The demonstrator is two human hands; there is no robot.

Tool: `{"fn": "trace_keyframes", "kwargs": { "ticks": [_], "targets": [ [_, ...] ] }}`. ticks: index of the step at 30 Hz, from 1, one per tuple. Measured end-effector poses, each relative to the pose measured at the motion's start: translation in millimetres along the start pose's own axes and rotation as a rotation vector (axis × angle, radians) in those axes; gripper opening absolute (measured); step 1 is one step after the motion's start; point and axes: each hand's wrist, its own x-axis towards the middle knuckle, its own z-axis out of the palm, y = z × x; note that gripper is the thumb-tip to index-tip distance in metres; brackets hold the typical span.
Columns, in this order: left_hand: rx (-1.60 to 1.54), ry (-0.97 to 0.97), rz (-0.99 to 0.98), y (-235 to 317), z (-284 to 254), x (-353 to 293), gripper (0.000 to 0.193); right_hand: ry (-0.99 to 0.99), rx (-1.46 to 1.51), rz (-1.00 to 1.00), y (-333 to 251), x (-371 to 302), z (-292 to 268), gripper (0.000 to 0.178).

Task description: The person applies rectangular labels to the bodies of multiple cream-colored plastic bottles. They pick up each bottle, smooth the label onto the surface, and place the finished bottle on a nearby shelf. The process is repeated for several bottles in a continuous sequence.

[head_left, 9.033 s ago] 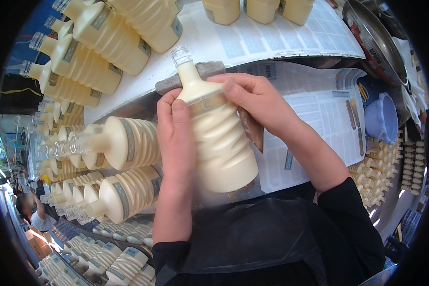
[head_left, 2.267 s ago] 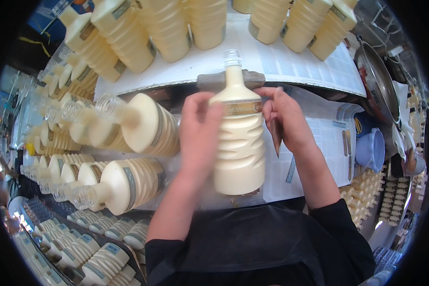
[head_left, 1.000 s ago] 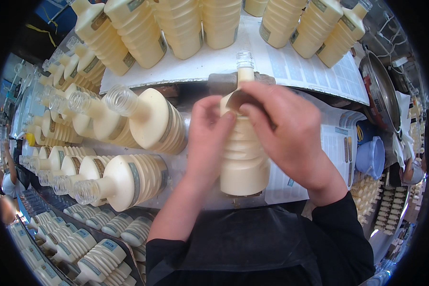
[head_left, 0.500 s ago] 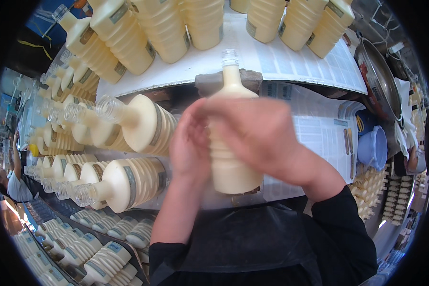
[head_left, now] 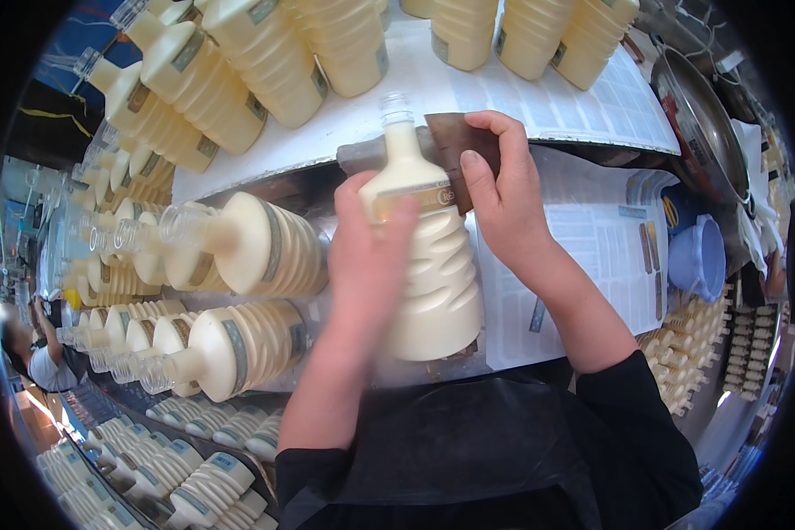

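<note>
A cream bottle (head_left: pixel 433 322) with a rippled body and a clear threaded neck lies in front of me, neck pointing away. Its shoulder carries a gold label strip (head_left: pixel 435 196). My left hand (head_left: pixel 362 265) is over the bottle's left side, thumb near the shoulder and fingers at the label; motion smears those fingers. Pinched between the thumb and fingers of my right hand (head_left: pixel 512 194) is a flat brown sheet-like piece (head_left: pixel 449 141), held beside the bottle's shoulder. Under the neck sits a grey padded support (head_left: pixel 360 157), partly hidden.
Several similar bottles (head_left: pixel 274 243) lie at the left, necks leftward; others (head_left: pixel 349 53) stand on the raised white board (head_left: pixel 424 53). Label backing sheets (head_left: pixel 565 256) spread at the right, near a lavender bucket (head_left: pixel 698 261) and a round metal pan (head_left: pixel 702 132). Another person (head_left: pixel 49 362) is far left.
My right hand has moved off the bottle's front to its upper right, bringing the brown piece into sight. My left hand has come over the label, and the gold strip now shows.
</note>
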Motion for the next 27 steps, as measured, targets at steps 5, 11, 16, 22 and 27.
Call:
{"fn": "trace_keyframes", "kwargs": {
  "ticks": [5, 11, 16, 22, 27],
  "targets": [
    [-0.265, -0.005, 0.028, -18, 1, 5, 0.055, 0.045, 0.090, -0.034, -8, 8, 0, 0.034],
    [-0.317, -0.038, -0.076, -6, 3, 10, 0.050, -0.094, -0.116, -0.143, -37, 9, 11, 0.036],
    [-0.341, -0.033, -0.115, -9, 3, 9, 0.045, 0.004, -0.041, -0.003, 4, 5, 2, 0.037],
    [-0.383, -0.060, -0.109, -19, -5, 14, 0.044, -0.005, 0.062, -0.031, -9, 17, -12, 0.036],
    [0.431, 0.088, 0.347, -2, -1, -22, 0.067, -0.090, 0.047, -0.041, -8, 8, -2, 0.036]
  ]
}}
